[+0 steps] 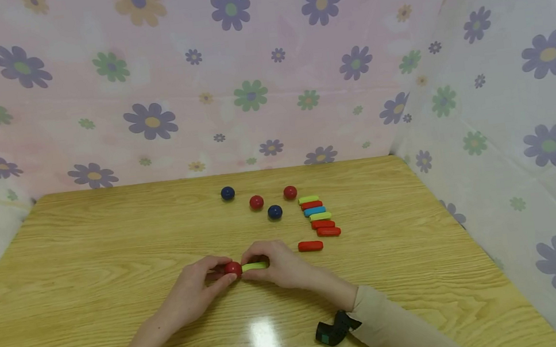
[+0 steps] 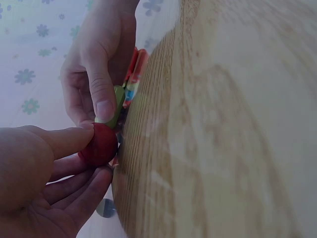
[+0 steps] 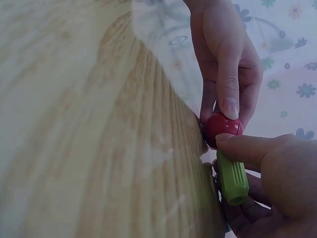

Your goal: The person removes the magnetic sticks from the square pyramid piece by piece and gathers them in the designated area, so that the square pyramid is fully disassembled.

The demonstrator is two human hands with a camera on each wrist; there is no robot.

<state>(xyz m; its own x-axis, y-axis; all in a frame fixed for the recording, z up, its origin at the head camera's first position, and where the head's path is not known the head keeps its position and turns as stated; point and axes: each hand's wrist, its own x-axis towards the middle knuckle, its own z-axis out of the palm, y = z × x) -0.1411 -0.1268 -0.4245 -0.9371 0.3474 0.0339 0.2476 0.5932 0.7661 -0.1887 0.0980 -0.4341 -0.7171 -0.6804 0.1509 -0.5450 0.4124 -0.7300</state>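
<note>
My left hand (image 1: 195,288) pinches a red ball (image 1: 233,268) between thumb and fingers, low over the table. From the other side my right hand (image 1: 284,265) grips a lime-green ridged stick (image 1: 255,266), its end right at the ball. In the right wrist view the green stick (image 3: 233,179) shows its grooved side and a hole in its near end, and the right thumb tip overlaps the red ball (image 3: 220,126). The left wrist view has the red ball (image 2: 100,145) under the left thumb, with the green stick (image 2: 116,106) just beyond it.
A red stick (image 1: 310,246) lies alone right of my right hand. Behind it, several red, green and blue sticks (image 1: 315,211) form a slanting row. Two blue balls (image 1: 274,212) and two red balls (image 1: 256,202) sit farther back. Flowered cloth (image 1: 265,71) hangs behind the wooden table (image 1: 109,240).
</note>
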